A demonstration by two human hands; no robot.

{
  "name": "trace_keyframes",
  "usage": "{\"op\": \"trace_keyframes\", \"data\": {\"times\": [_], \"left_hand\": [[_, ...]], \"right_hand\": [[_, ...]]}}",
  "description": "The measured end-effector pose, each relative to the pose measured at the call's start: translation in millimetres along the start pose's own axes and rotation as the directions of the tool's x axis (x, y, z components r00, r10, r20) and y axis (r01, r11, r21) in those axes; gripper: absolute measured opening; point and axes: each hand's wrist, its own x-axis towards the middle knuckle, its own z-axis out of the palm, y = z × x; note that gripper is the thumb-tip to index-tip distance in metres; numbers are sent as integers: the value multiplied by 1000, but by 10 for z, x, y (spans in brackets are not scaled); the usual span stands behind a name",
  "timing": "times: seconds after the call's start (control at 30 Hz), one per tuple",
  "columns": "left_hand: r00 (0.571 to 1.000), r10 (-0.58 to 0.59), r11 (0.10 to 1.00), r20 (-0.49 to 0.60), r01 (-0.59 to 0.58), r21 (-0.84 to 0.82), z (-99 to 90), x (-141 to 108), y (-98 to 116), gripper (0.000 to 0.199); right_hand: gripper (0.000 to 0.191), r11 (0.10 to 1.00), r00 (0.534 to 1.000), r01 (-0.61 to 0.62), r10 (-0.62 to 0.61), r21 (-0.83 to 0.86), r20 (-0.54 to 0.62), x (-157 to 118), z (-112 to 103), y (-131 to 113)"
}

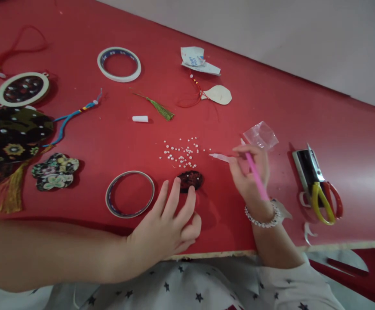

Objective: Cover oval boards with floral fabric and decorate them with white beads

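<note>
My left hand (174, 219) reaches in from the left, with two fingertips holding the edge of a dark oval piece (192, 178) against the table. A few small white beads sit on that oval. In my right hand (250, 176) are a pink pen-like stick (256, 176), slanting across the fingers, and a small translucent tube with a narrow tip (219, 157), pinched near the thumb. The tube points left toward scattered white pearl beads (182, 157) just beyond the oval. The tube's rear is hidden by my fingers.
Two tape rolls (130, 172) (119, 78), a white cap (140, 119), a green tassel (160, 107) and a clear plastic bag (261, 135) lie around. Scissors (323, 202) rest at the right. Decorated pendants (55, 172) are at the left. The table's near edge (219, 255) runs below my hands.
</note>
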Motion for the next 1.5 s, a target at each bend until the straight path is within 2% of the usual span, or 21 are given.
{"op": "trace_keyframes", "data": {"times": [0.1,0.17,0.23,0.3,0.37,0.5,0.57,0.63,0.67,0.73,0.8,0.9,1.1,1.2,1.3,1.5], "left_hand": [[999,-1,1000,-40,1,14,-4,-16,10,35],[998,21,999,-67,-19,27,7,-33,14,29],[990,100,995,-98,-97,37,17,-53,14,27],[972,198,980,-127,-196,29,20,-70,12,35],[959,246,969,-140,-246,20,12,-74,8,40],[979,181,983,-90,-177,43,-14,-43,-3,31],[983,166,986,-84,-162,45,-15,-22,-8,27],[978,187,982,-90,-185,35,-3,-7,-10,29],[975,206,979,-88,-205,23,7,-3,-9,30],[964,253,967,-87,-256,-22,29,2,-3,32],[945,314,944,-89,-321,-80,42,4,6,32],[929,355,925,-104,-365,-105,26,4,6,33],[947,293,956,-131,-292,29,-83,2,-18,24],[967,240,969,-86,-233,83,-110,2,0,20],[985,171,980,-19,-168,105,-109,-2,26,24],[978,203,972,53,-208,114,-83,-18,32,32]], "right_hand": [[27,986,987,52,-27,-159,156,82,-2,112],[23,974,978,84,-41,-210,204,80,4,118],[18,980,975,69,-26,-186,221,52,8,91],[16,995,981,-10,29,-100,193,21,7,60],[15,996,986,-89,87,13,144,4,4,41],[12,958,982,-175,153,225,114,-16,1,-11],[11,881,957,-276,216,385,192,-55,6,-80],[11,753,903,-414,272,511,332,-121,18,-174],[12,708,872,-472,284,526,399,-159,27,-222],[13,687,833,-516,264,512,486,-225,44,-304],[13,706,833,-497,227,504,505,-260,56,-349],[11,718,861,-453,198,529,469,-250,49,-346],[7,776,891,-384,169,501,420,-209,15,-268],[7,784,893,-378,168,493,418,-223,19,-251],[8,792,888,-384,177,474,425,-242,20,-245],[8,805,869,-425,236,413,434,-244,-8,-285]]}}
